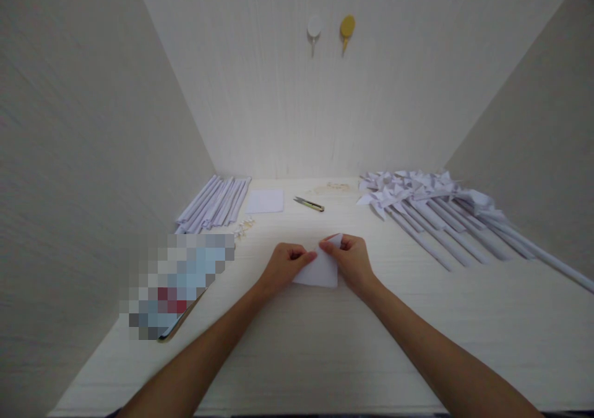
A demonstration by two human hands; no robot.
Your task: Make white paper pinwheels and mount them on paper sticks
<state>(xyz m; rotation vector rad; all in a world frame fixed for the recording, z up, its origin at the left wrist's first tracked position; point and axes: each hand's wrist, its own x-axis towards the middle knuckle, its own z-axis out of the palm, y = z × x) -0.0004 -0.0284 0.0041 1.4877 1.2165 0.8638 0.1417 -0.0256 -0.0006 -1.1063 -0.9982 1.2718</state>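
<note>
Between my two hands is a small white sheet of paper point(318, 274), held just above or on the table near the middle. My left hand point(284, 266) pinches its left side, thumb on top. At the upper right, my right hand point(353, 258) grips the paper near a corner that points upward and looks folded or lifted. Fingers under the sheet are hidden. Beyond my hands lie a small pair of thread snips point(309, 204) and a flat white stack of square paper point(265, 201).
Rolled white paper sticks point(216, 204) lie at the back left, with small pale bits point(244, 227) beside them. White paper pinwheels point(413, 195) on sticks are piled at right. A blurred-out flat object point(185, 288) lies at left. White point(314, 26) and yellow point(347, 26) round hooks hang on the wall.
</note>
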